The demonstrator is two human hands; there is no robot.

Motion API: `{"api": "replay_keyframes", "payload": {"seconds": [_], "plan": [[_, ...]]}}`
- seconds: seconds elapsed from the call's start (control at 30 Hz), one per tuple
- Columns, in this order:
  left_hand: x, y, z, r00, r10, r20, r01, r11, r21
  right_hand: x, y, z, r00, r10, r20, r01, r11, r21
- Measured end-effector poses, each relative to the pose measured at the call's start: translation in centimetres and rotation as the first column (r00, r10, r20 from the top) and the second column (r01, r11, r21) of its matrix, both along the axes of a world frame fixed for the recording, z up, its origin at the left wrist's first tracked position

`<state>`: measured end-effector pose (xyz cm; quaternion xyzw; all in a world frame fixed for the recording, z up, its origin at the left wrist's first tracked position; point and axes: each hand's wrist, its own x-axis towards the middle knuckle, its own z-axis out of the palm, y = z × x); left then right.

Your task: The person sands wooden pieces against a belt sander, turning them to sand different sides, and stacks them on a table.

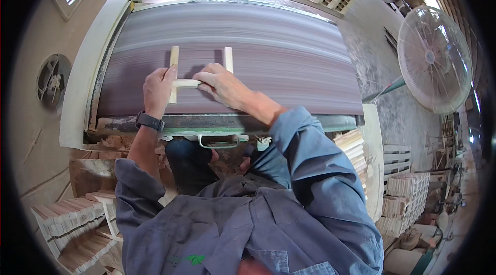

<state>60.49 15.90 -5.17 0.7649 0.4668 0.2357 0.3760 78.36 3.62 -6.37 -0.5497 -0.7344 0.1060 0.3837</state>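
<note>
Upper centre, left hand (159, 89) and right hand (223, 86) clamp a pale wooden H-shaped piece (186, 83), best pressed evenly on the wide purplish belt (289, 68).

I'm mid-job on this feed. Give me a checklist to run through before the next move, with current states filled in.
1. Left hand secure on the wooden frame: ok, it grips the left upright.
2. Right hand secure: ok, fingers at the right part of the crossbar.
3. Right upright joined to the crossbar: cannot tell, the hand covers that spot.
4. Sanding belt stopped: cannot tell, its streaks alone do not settle it.
5. Right sleeve clear of the belt: cannot tell, the cuff overlaps the machine's front edge in view.
6. Watch off: not ok, it is on the left wrist.
</note>
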Motion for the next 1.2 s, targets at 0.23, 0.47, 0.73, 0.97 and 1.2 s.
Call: {"api": "replay_keyframes", "payload": {"seconds": [0.23, 0.47, 0.73, 0.97, 1.2], "plan": [[1.6, 5.3, -4.6, 0.960, 0.022, -0.279, 0.168, 0.750, 0.639, -1.1, 6.5, -3.9, 0.990, 0.117, 0.085, -0.113, 0.992, -0.050], [4.3, 7.3, -5.9, 0.935, -0.082, -0.345, 0.271, 0.792, 0.547, 0.4, 8.0, -4.4, 0.996, 0.089, 0.007, -0.088, 0.995, -0.039], [6.6, 8.1, -7.2, 0.916, -0.053, -0.398, 0.323, 0.687, 0.651, 2.5, 7.5, -4.6, 0.997, 0.036, -0.062, -0.037, 0.999, -0.018], [10.2, 5.7, -6.4, 0.934, -0.201, -0.295, 0.342, 0.743, 0.575, 5.3, 4.4, -4.1, 0.996, -0.032, -0.081, 0.027, 0.998, -0.060], [13.7, 2.3, -5.1, 0.925, -0.349, -0.149, 0.379, 0.820, 0.429, 8.5, 1.0, -4.1, 0.989, -0.079, -0.121, 0.061, 0.988, -0.141]]}}
